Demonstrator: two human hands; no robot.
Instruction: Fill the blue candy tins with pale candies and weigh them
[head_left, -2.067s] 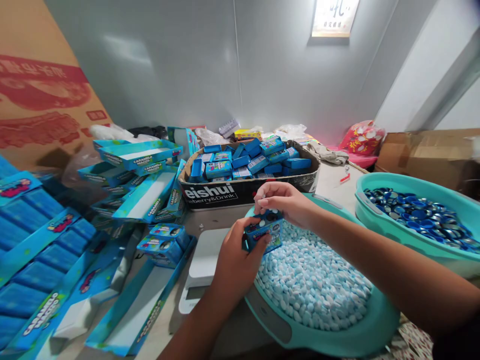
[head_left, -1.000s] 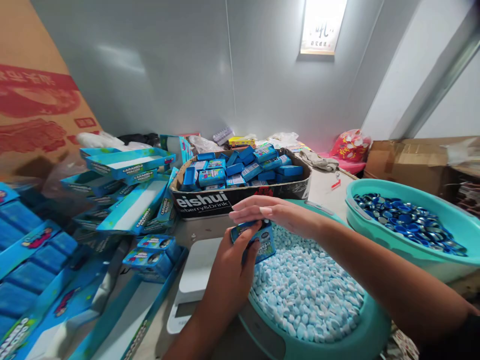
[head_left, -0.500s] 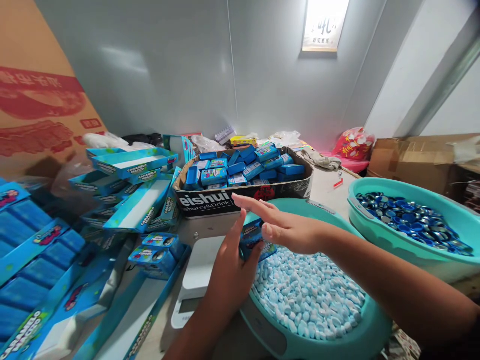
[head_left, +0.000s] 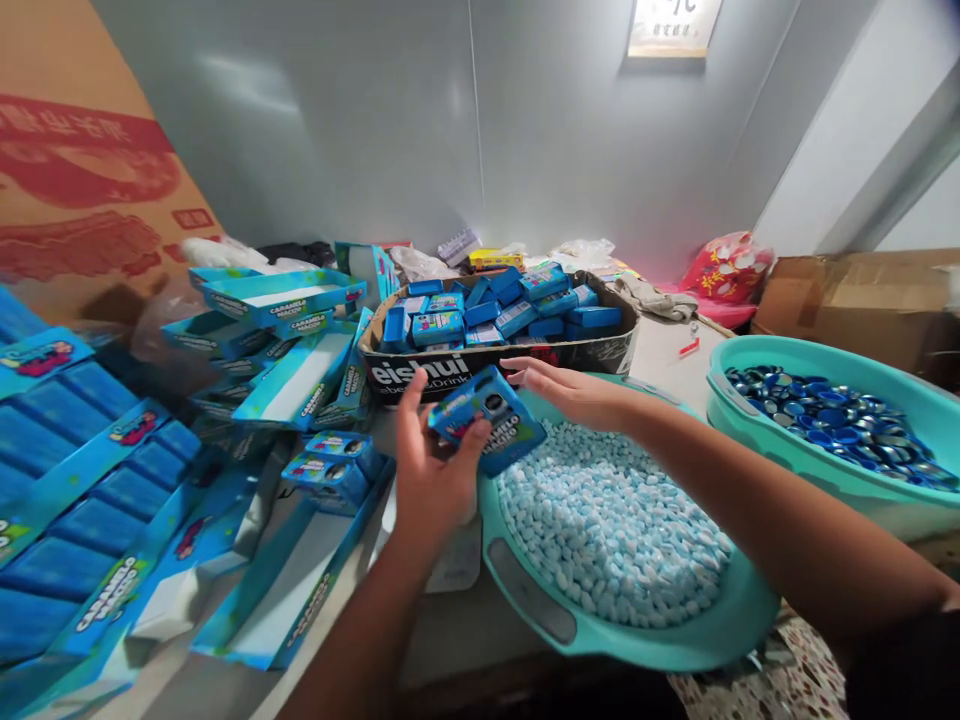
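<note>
Both bare forearms are stretched forward, with the hands near each other. The left hand (head_left: 435, 475) grips one blue printed rectangular box (head_left: 499, 425), tilted, between thumb and fingers. The right hand (head_left: 577, 395) is flat, its fingers straight and holding nothing, just beside this box; whether they touch, I cannot tell. There are two turquoise plastic basins, one (head_left: 675, 650) below the right hand and one (head_left: 757, 435) to its right. Beyond both hands stands one black cardboard carton (head_left: 585, 358). Left of the left hand, one open blue cardboard tray (head_left: 262, 600) carries two similar boxes (head_left: 330, 475). The small white and pale-blue pieces (head_left: 622, 530) are too many for counting.
</note>
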